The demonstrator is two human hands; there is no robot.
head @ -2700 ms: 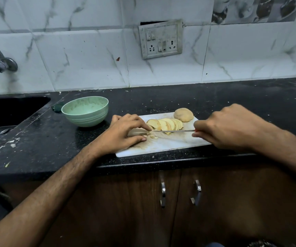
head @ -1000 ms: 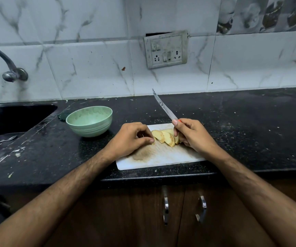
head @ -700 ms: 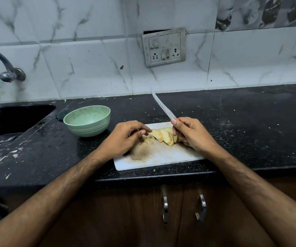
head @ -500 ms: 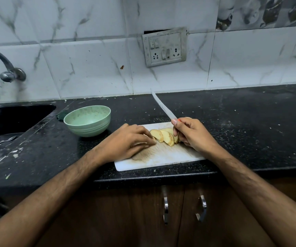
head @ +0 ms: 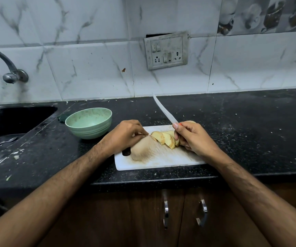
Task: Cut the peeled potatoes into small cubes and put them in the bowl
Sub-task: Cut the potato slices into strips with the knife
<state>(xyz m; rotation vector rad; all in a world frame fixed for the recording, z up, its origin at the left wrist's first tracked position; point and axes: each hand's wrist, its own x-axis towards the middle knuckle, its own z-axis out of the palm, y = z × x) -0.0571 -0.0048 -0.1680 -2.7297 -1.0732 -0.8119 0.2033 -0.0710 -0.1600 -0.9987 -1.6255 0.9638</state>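
A row of potato slices (head: 165, 139) lies on the white cutting board (head: 161, 161). My left hand (head: 125, 135) sits at the left end of the row, its fingertips curled together in a pinch; the small cut pieces are hidden inside it. My right hand (head: 191, 137) grips the knife (head: 164, 109) by its handle at the right end of the slices, with the blade pointing up and away. A whole peeled potato (head: 190, 121) peeks out behind that hand. The green bowl (head: 90, 130) stands left of the board and looks empty.
A black sink (head: 10, 120) with a spoon (head: 1, 141) in it lies at the far left under a tap (head: 11, 72). The black counter (head: 250, 125) carries scattered crumbs. A switch socket (head: 165, 50) hangs on the tiled wall. Cabinet doors are below.
The knife went from lying flat across the slices to pointing up. My left hand closed over the small cut pieces and drew slightly left, so the board's grip hole shows.
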